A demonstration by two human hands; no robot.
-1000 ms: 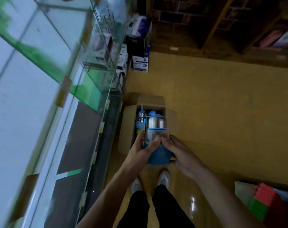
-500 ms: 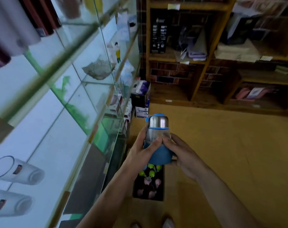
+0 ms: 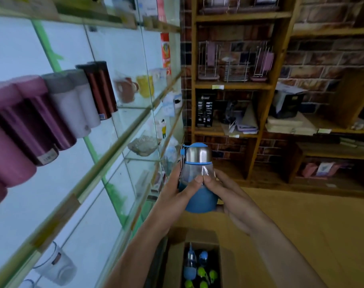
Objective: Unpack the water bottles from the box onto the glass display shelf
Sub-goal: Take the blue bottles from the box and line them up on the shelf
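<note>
Head view: 2 hands hold 1 water bottle [image 3: 197,179] up in the air, above the box [image 3: 199,265]. The left hand [image 3: 177,196] wraps its left side. The right hand [image 3: 229,196] wraps its right side. The glass display shelf [image 3: 123,125] is on the left. More bottles sit in the box, near the bottom.

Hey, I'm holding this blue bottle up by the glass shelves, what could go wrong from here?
1. The left hand and right hand hold the blue bottle by its smooth sides; if that grip slips, it may drop into the open box of bottles below.
2. The glass display shelf beside it already carries tumblers; placing it could knock one over.
</note>
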